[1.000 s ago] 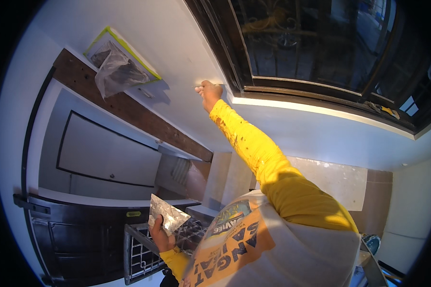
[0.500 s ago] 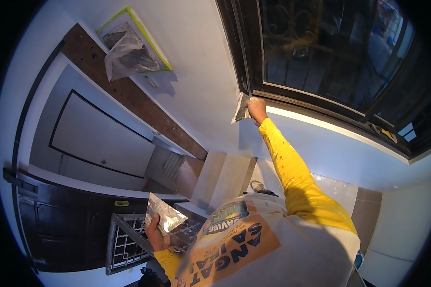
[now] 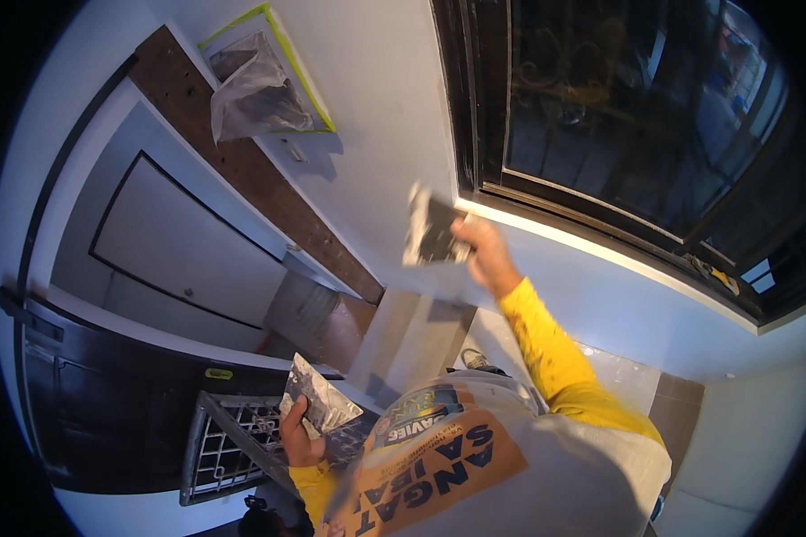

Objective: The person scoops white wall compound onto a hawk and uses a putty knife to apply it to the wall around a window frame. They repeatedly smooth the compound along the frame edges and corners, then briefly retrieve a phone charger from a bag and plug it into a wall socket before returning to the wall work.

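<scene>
White wall (image 3: 376,134) beside dark window (image 3: 618,116); fingers of both hands clamped on putty knives.

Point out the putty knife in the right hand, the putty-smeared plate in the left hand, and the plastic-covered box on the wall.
putty knife (image 3: 430,234), head view, middle of the blade.
putty-smeared plate (image 3: 321,404), head view, centre of its face.
plastic-covered box (image 3: 258,89), head view, on the plastic sheet.
</scene>
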Tool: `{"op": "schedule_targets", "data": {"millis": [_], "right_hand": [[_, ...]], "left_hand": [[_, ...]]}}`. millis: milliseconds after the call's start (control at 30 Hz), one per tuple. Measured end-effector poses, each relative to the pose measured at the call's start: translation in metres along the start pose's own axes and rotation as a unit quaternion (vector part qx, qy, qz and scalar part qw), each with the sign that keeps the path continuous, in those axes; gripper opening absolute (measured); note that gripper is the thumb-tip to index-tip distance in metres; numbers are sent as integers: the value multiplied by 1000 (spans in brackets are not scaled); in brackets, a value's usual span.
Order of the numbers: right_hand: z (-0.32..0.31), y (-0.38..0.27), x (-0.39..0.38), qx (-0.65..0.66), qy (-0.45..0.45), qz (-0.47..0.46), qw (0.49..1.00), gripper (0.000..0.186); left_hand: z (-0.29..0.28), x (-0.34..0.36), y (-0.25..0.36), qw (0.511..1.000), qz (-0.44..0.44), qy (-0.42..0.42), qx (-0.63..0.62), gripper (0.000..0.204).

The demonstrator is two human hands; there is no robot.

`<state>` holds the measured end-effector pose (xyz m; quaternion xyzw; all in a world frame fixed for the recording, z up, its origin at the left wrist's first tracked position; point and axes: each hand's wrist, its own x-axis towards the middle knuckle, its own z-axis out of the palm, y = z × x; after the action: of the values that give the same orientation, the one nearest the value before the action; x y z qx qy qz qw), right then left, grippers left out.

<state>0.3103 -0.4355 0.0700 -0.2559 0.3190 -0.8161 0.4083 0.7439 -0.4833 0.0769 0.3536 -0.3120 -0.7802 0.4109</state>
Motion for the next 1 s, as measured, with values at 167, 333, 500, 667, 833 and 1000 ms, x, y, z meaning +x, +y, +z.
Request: {"op": "schedule_targets", "data": {"millis": [167, 333, 500, 667, 833, 1000], "right_hand": [[81, 50, -70, -333, -322, -200, 863, 44], [105, 60, -104, -397, -461, -298, 735, 51], [77, 66, -115, -485, -454, -269, 697, 45], [34, 79, -166, -597, -340, -46, 725, 39], [18, 82, -204, -164, 133, 257, 943, 34], [1, 50, -208, 87, 193, 258, 943, 32]], "left_hand": [[9, 12, -18, 993, -65, -57, -80, 38], [-9, 20, -27, 978, -98, -92, -162, 41], [-32, 1, -33, 980, -122, -39, -152, 41], [-40, -10, -18, 985, -64, -55, -149, 40], [-32, 4, -12, 988, -112, -79, -71, 34], [-14, 16, -21, 979, -133, -149, -43, 36]]}}
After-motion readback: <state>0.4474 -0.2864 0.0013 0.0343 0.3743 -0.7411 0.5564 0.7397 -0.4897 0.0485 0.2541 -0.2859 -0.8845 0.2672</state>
